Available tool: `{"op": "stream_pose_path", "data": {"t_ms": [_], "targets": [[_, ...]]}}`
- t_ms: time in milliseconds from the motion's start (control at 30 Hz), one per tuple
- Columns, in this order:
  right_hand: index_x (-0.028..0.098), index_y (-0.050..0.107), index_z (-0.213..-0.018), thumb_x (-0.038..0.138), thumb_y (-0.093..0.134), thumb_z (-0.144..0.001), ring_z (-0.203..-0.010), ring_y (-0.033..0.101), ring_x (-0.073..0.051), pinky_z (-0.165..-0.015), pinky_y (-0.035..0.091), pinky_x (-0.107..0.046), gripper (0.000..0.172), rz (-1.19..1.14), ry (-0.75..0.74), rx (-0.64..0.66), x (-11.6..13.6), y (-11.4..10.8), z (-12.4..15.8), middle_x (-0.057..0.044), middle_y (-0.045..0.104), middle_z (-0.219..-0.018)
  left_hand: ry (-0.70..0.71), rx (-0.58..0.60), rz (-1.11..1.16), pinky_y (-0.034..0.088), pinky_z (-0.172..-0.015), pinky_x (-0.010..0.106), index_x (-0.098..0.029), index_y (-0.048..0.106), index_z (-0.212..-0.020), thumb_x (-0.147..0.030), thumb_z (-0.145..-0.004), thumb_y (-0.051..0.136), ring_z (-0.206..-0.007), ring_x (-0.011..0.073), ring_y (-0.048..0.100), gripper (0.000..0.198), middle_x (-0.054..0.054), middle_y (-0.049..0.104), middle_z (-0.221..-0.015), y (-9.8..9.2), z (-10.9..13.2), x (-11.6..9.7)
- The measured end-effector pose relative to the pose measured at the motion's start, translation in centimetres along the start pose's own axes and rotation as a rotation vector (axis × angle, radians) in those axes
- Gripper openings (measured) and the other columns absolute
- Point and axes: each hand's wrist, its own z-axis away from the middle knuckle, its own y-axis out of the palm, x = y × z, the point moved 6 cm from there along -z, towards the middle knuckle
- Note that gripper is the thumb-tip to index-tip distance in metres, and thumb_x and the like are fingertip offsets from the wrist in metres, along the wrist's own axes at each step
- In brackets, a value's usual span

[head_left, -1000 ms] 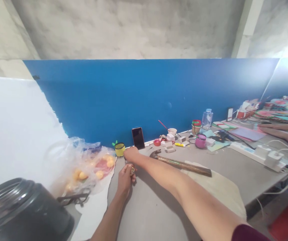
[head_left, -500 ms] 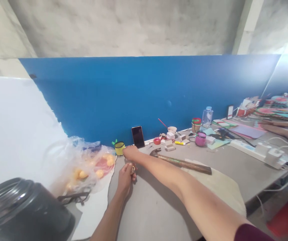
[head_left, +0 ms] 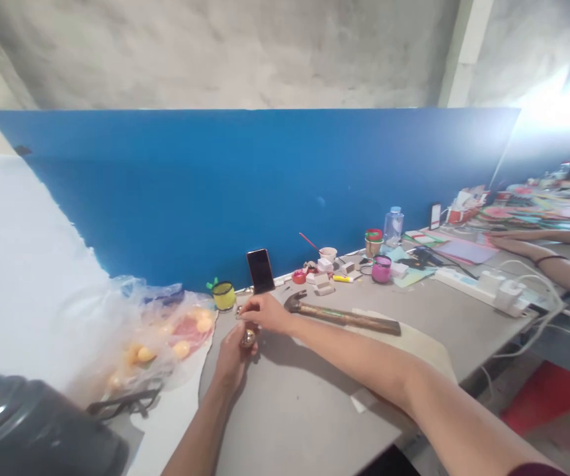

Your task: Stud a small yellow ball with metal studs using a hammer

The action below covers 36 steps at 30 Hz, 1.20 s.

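Observation:
My left hand [head_left: 232, 354] is closed around a small, shiny, rounded metal piece [head_left: 248, 338] with a gold-silver gleam; its exact kind is too small to tell. Just above it, my right hand [head_left: 269, 313] has its fingers pinched on a tiny shiny bit [head_left: 239, 311] that I cannot name. The two hands are close together over the grey table [head_left: 285, 410]. Beyond the right hand stand a yellow mesh-sided cup [head_left: 224, 296] and a phone [head_left: 260, 271] leaning on the blue panel. A claw hammer [head_left: 344, 316] lies to the right of the right hand.
Plastic bags with orange balls [head_left: 141, 354] lie at left, near glasses [head_left: 126, 400] and a dark grey container [head_left: 32, 423]. Small boxes [head_left: 323, 284], a pink cup [head_left: 381, 269] and a power strip [head_left: 478, 289] line the right. Another person's hands [head_left: 503, 241] rest farther right.
My right hand has drawn back from beside the yellow cup toward my left hand, a tiny shiny bit now at its fingertips. The whole view has shifted to the right.

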Motion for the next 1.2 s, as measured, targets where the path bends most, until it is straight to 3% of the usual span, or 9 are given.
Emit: {"op": "stream_pose_path", "data": {"t_ms": [100,233,367,467,800,1000,1133,1200], "targets": [[0.017,0.075,-0.086,0.015,0.067,-0.08,-0.055,0.057,-0.012,-0.059,0.048,-0.023,0.01,-0.217,0.051,-0.055,-1.0,-0.6,2.8,0.004,0.061,-0.06,-0.012,0.045,-0.011,0.043,-0.052,0.022,-0.013,0.068,-0.083,-0.057,-0.066,0.087,-0.06,0.0108,0.051,0.05,0.001,0.059,-0.073,0.5,0.1,0.0],[0.017,0.078,-0.087,0.019,0.071,-0.08,-0.059,0.061,-0.013,-0.063,0.05,-0.025,0.011,-0.241,0.05,-0.17,-1.3,-1.5,5.0,0.003,0.066,-0.065,-0.067,0.121,0.014,0.044,-0.054,0.023,-0.014,0.066,-0.079,-0.054,-0.068,0.088,-0.062,0.0116,0.05,0.046,-0.001,0.054,-0.072,1.5,0.8,0.2],[0.022,0.081,-0.09,0.019,0.074,-0.084,-0.083,0.069,-0.018,-0.083,0.052,-0.028,0.01,0.036,-0.085,-0.244,0.0,-2.3,6.2,-0.001,0.078,-0.084,-0.102,0.117,0.018,0.045,-0.053,0.024,-0.015,0.067,-0.077,-0.051,-0.068,0.088,-0.061,0.0121,0.049,0.043,-0.001,0.053,-0.069,1.8,1.1,0.2],[0.026,0.082,-0.095,0.019,0.073,-0.09,-0.102,0.068,-0.019,-0.096,0.047,-0.029,0.012,0.284,-0.195,-0.22,1.0,-2.1,6.6,-0.001,0.081,-0.1,-0.097,0.095,0.032,0.047,-0.054,0.025,-0.015,0.069,-0.079,-0.047,-0.065,0.09,-0.064,0.0121,0.05,0.04,0.0,0.056,-0.073,1.6,1.0,0.1],[0.023,0.078,-0.098,0.023,0.07,-0.095,-0.105,0.066,-0.019,-0.099,0.045,-0.03,0.009,0.555,-0.389,-0.117,1.3,-1.5,6.9,-0.003,0.079,-0.109,-0.102,0.066,0.084,0.045,-0.053,0.024,-0.013,0.071,-0.076,-0.034,-0.057,0.092,-0.064,0.0109,0.048,0.035,-0.001,0.056,-0.072,1.8,1.0,-0.2],[0.025,0.078,-0.103,0.031,0.069,-0.097,-0.108,0.061,-0.022,-0.088,0.046,-0.03,0.013,0.643,-0.312,-0.068,1.0,-1.8,7.0,-0.004,0.078,-0.112,-0.102,0.113,0.061,0.045,-0.053,0.024,-0.012,0.07,-0.076,-0.035,-0.065,0.09,-0.062,0.0106,0.048,0.032,-0.001,0.055,-0.07,1.8,1.2,-0.1],[0.024,0.078,-0.092,0.028,0.073,-0.092,-0.102,0.061,-0.021,-0.092,0.044,-0.031,0.006,0.49,-0.231,-0.11,0.9,-2.6,6.7,-0.004,0.078,-0.1,-0.12,0.094,0.082,0.046,-0.056,0.024,-0.012,0.069,-0.076,-0.035,-0.072,0.085,-0.061,0.0109,0.05,0.028,0.0,0.055,-0.069,2.0,1.3,-0.1],[0.022,0.076,-0.085,0.031,0.075,-0.09,-0.091,0.062,-0.019,-0.086,0.045,-0.03,0.01,0.331,-0.149,-0.163,0.3,-3.4,6.4,-0.003,0.077,-0.089,-0.132,0.09,0.136,0.045,-0.055,0.026,-0.013,0.068,-0.076,-0.038,-0.08,0.077,-0.057,0.0116,0.049,0.027,0.0,0.054,-0.066,2.1,1.3,0.0]]}}
